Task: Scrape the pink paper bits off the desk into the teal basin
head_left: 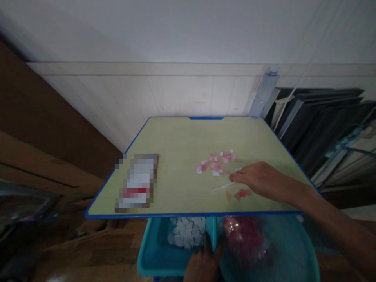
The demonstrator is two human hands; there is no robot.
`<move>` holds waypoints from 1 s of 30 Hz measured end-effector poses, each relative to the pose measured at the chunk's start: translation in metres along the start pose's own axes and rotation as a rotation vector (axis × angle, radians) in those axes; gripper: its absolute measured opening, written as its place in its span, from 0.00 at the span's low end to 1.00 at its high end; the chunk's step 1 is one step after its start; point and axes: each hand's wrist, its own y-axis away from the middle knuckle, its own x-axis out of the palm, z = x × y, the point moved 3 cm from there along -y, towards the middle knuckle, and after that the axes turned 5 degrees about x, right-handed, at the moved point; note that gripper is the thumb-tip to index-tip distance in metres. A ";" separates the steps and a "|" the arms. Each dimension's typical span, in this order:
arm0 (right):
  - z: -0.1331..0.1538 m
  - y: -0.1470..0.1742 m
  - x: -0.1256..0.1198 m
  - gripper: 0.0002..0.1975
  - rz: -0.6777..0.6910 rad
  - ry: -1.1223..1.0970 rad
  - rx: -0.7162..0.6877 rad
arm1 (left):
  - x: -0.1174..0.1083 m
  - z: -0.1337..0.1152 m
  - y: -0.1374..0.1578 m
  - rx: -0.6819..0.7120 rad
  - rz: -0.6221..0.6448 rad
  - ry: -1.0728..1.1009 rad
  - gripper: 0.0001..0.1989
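Observation:
My right hand is over the right part of the small yellow table, fingers pinched around a thin white stick that points left. Just beyond it lie several small translucent pink pieces with white square tabs. Closer to me are a few red-pink pieces. Low in the view, my left hand reaches over the divider of a teal tub, index finger and thumb apart. Its fingers are dark and slightly blurred. White paper pieces lie in the tub beside it.
A teal round basin holds a shiny red-pink heap. A pixelated phone-like object lies on the table's left. A clear plastic bottle stands behind the right corner, near stacked dark panels. Brown cardboard is at left.

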 end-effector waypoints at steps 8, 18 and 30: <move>0.010 0.011 0.003 0.08 0.075 -0.061 -0.082 | 0.000 0.000 0.000 0.000 0.010 -0.009 0.34; -0.031 0.064 0.003 0.17 0.075 -0.108 0.049 | 0.001 -0.002 0.002 -0.004 -0.080 -0.039 0.35; -0.083 0.043 0.008 0.22 0.163 -0.063 0.287 | -0.002 -0.001 0.002 0.013 -0.059 -0.008 0.36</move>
